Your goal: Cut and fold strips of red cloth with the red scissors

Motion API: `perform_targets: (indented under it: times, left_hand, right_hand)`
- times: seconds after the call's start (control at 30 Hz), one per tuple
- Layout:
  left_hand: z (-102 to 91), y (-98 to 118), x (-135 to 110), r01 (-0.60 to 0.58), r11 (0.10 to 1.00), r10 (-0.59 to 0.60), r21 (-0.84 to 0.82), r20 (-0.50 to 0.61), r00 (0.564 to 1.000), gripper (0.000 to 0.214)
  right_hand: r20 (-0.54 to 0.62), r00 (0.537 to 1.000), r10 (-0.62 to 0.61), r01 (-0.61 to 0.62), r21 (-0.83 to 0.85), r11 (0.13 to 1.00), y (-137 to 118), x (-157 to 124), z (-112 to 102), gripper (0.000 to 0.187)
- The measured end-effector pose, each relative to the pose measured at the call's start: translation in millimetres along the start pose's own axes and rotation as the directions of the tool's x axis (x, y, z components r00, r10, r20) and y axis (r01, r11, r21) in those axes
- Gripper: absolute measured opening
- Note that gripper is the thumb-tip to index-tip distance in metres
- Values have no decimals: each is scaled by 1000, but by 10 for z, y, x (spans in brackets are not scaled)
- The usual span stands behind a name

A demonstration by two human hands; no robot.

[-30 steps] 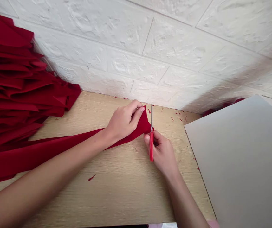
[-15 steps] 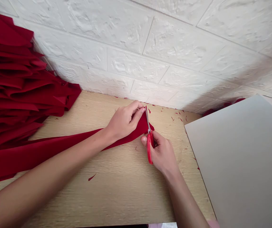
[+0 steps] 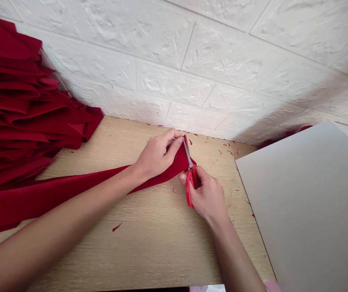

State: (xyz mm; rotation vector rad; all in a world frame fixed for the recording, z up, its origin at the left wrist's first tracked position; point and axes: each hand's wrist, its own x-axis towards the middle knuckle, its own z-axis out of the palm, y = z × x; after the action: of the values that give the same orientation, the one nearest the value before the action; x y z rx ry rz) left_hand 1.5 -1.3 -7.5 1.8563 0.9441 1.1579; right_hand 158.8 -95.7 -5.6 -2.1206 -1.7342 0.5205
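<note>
A long strip of dark red fabric [image 3: 70, 188] lies across the wooden table [image 3: 149, 239], its end near the back wall. My left hand [image 3: 157, 156] pinches that end, fingers closed on the cloth. My right hand [image 3: 207, 196] grips red-handled scissors [image 3: 189, 178]. Their blades lie against the right edge of the fabric end, pointing away from me and leaning slightly left.
A heap of folded red fabric [image 3: 18, 105] fills the left side against the white brick-pattern wall [image 3: 192, 61]. A grey flat board [image 3: 308, 207] covers the right of the table. Small red snippets [image 3: 228, 152] are scattered near the wall, and another snippet [image 3: 117, 227] lies nearer me.
The scissors have tilted from straight to leaning left and moved onto the fabric's right edge. My right hand shifted slightly left. My left hand kept its pinch.
</note>
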Motion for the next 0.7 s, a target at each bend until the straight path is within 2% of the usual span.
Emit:
perform_targets:
  times: [0.13, 0.23, 0.7]
  left_hand:
    - [17, -32, 3, 63, 988, -59, -142, 33, 998, 24]
    - [25, -38, 5, 83, 979, -76, -184, 44, 996, 24]
    - [22, -20, 0, 56, 987, -50, -148, 46, 998, 23]
  right_hand:
    - [-5, 1000, -8, 8, 4, 1000, -14, -5, -3, 40]
    - [-7, 1000, -11, 11, 34, 999, -35, -7, -7, 42]
    - [14, 1000, 16, -17, 58, 998, -17, 3, 16, 43]
